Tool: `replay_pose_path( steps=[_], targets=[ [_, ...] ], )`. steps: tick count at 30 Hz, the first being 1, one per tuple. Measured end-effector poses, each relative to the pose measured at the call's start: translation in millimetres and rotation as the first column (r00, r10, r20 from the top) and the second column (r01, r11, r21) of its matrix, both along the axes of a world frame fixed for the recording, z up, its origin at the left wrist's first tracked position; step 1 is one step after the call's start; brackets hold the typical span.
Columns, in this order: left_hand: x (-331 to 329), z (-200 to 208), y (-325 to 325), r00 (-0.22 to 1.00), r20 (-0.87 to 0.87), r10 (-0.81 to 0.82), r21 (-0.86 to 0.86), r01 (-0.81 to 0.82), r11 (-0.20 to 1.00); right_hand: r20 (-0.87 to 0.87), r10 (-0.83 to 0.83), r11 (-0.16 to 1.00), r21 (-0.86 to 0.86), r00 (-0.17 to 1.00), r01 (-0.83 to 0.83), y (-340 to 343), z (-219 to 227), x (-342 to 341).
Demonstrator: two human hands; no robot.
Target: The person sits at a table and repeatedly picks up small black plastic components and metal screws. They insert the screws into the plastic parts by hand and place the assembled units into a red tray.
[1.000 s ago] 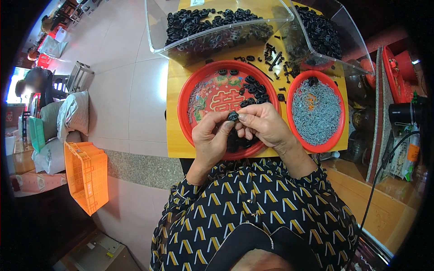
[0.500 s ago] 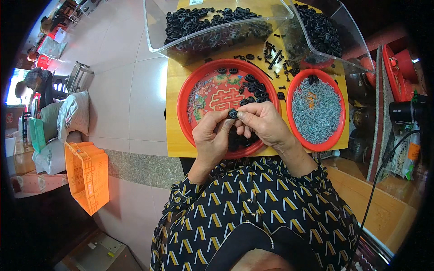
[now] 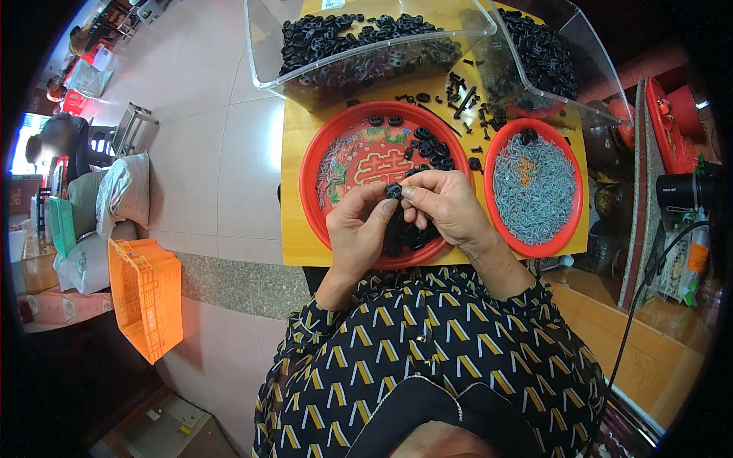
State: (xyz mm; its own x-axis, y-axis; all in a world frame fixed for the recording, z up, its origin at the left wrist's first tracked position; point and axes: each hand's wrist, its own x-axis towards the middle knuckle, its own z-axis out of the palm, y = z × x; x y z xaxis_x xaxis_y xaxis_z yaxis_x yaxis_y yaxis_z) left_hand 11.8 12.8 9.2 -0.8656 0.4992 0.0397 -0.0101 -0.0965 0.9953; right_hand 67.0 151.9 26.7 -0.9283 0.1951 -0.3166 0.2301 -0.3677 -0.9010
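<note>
Between thumb and forefinger, my left hand (image 3: 357, 227) grips a small black plastic part (image 3: 393, 191), rounded with holes. My right hand (image 3: 452, 208) is closed in a pinch against the part's right side; whatever lies between its fingertips is too small to make out. Both hands are above the near half of a round red tray (image 3: 308, 191) with a printed pattern. Loose black parts (image 3: 434, 149) lie on the tray's right side and under my hands, and a scatter of small screws (image 3: 334, 168) lies at its left.
A red oval tray (image 3: 578, 191) full of silvery screws (image 3: 534, 195) stands at the right of the yellow table (image 3: 294, 244). Two clear bins (image 3: 366, 57) of black parts are behind, with dark pieces (image 3: 462, 99) strewn before them. An orange crate (image 3: 146, 301) sits on the floor at left.
My fingers have shifted slightly around the black part, which has turned a little in their grip. Both hands stay over the round tray.
</note>
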Motion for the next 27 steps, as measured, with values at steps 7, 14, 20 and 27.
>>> replay_pose_path(
  steps=[7,14,20,27],
  targets=[
    [-1,-3,-4,1.000,0.010,0.019,-0.029,-0.018,0.999,0.009,-0.014,1.000,-0.009,1.000,0.014,0,2,-1],
    [-1,1,-8,0.999,0.034,-0.010,-0.004,0.010,1.000,-0.036,0.063,0.962,-0.263,0.997,-0.071,9,4,1],
    [-2,-2,-10,0.999,-0.026,-0.043,-0.064,0.042,0.997,-0.125,0.114,0.792,-0.587,0.986,-0.166,18,1,3],
    [-9,0,-22,0.984,-0.173,-0.041,-0.173,0.010,0.985,-0.362,-0.342,0.922,-0.305,0.867,0.236,96,62,-10]
  ],
)
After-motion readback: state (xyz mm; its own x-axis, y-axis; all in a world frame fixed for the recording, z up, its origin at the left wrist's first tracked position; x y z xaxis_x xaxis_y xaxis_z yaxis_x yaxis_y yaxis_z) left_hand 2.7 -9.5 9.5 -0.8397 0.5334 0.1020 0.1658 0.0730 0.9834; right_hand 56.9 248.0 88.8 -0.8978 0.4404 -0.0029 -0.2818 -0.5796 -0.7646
